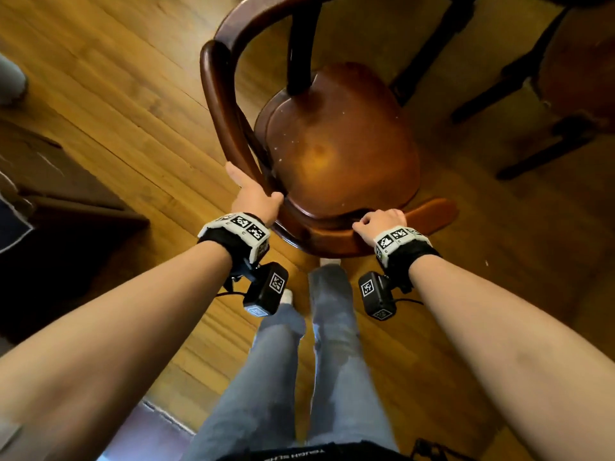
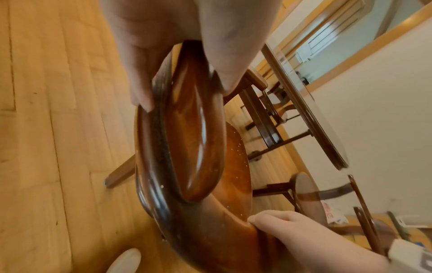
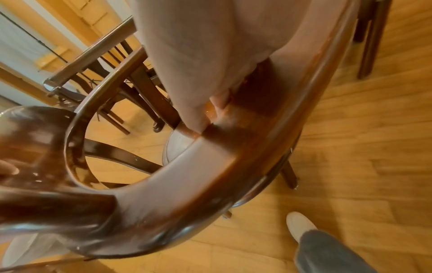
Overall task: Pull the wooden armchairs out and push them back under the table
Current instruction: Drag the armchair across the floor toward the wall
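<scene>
A dark wooden armchair (image 1: 342,151) with a round seat and a curved back rail stands in front of me on the floor. My left hand (image 1: 254,194) grips the left part of the back rail (image 2: 187,129), thumb on the inner side. My right hand (image 1: 379,222) grips the rail's right part (image 3: 210,166), fingers curled over its top. The table (image 2: 311,114) shows edge-on in the left wrist view, beyond the chair. In the head view only the table's dark legs (image 1: 429,54) show above the seat.
A second wooden chair (image 1: 575,78) stands at the upper right. Dark low furniture (image 1: 50,181) sits at the left. My legs in grey jeans (image 1: 319,344) and a white shoe (image 3: 300,225) are right behind the chair. The plank floor (image 1: 116,78) runs all round.
</scene>
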Tool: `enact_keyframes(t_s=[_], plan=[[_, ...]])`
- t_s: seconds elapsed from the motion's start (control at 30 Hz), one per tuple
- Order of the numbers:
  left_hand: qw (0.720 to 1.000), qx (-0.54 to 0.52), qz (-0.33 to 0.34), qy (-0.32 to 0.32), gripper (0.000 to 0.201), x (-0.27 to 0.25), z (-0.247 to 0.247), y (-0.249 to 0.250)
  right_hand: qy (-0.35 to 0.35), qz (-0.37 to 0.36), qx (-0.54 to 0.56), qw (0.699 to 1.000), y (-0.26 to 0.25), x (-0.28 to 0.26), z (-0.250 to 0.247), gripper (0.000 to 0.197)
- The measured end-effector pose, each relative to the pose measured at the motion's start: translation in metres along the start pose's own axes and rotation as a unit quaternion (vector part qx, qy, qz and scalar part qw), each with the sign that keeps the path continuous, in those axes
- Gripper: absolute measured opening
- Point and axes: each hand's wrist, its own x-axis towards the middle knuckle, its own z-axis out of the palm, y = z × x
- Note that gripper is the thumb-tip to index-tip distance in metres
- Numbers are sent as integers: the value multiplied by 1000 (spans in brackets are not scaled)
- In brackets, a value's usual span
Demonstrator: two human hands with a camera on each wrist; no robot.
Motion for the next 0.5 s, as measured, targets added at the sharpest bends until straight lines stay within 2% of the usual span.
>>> enact_keyframes(t_s=[0.13, 0.23, 0.33, 0.5], plan=[[999, 18, 48, -19, 101, -22, 18, -29, -16, 32, 23, 999, 11, -36, 44, 39], [996, -7, 79, -51, 106, -39, 29, -40, -22, 56, 45, 997, 25, -59, 71, 39], [993, -46, 77, -74, 108, -53, 40, -48, -20, 71, 75, 994, 39, -78, 98, 39], [992, -46, 84, -87, 109, -85, 71, -51, -5, 87, 119, 989, 70, -108, 139, 39]])
